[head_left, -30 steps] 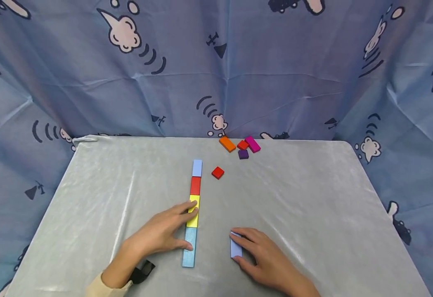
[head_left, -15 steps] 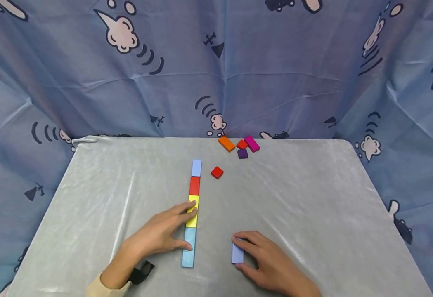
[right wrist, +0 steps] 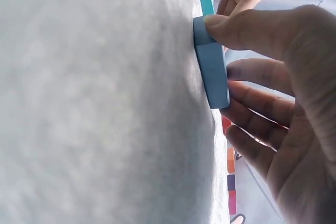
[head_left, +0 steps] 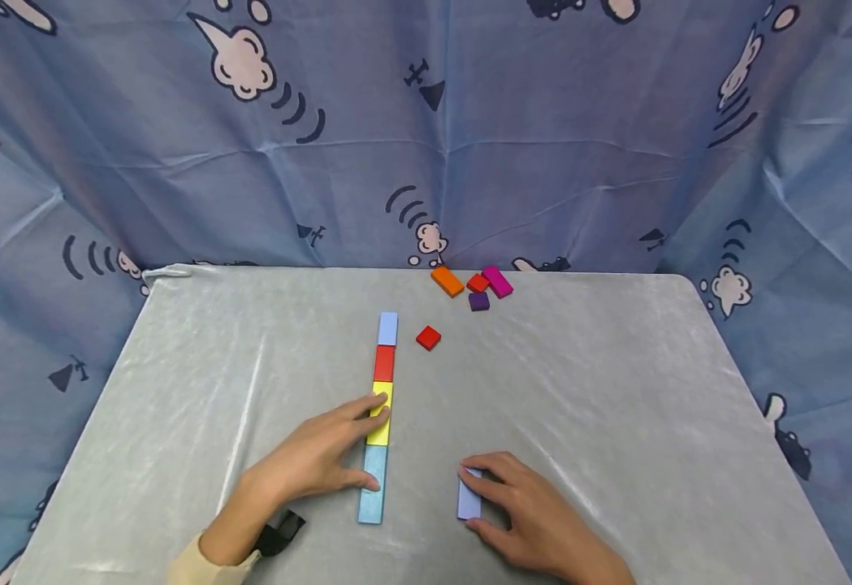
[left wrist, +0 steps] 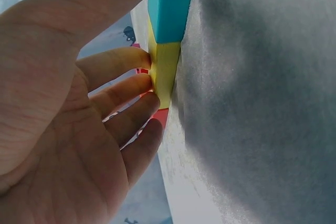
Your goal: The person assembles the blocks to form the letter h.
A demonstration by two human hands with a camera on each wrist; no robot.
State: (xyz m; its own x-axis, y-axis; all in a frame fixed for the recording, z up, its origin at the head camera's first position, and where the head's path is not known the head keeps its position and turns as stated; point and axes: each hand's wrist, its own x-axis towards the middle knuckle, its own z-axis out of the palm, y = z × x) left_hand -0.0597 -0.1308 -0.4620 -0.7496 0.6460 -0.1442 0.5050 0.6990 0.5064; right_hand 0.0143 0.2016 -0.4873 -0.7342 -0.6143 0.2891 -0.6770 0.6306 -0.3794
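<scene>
A straight row of flat blocks runs away from me in the head view: teal (head_left: 370,505), yellow (head_left: 378,435), red (head_left: 384,363), then light blue (head_left: 388,328) at the far end. Fingertips of my left hand (head_left: 316,457) rest on the yellow block, while its thumb lies on the teal one; the fingers are fairly straight. To the right of the row, a separate light blue block (head_left: 469,499) is pinched between thumb and fingers of my right hand (head_left: 524,508). The right wrist view shows this pinched block (right wrist: 212,72) at the tabletop.
A loose red block (head_left: 429,338) lies right of the row's far end. By the table's back edge sit an orange block (head_left: 447,282), another red block (head_left: 477,283), a purple block (head_left: 479,301) and a magenta block (head_left: 498,282). Patterned blue cloth (head_left: 542,146) hangs behind the table.
My right hand has drawn the light blue block slightly toward me and to the right, mostly in the first half second. The left hand and the row have stayed put.
</scene>
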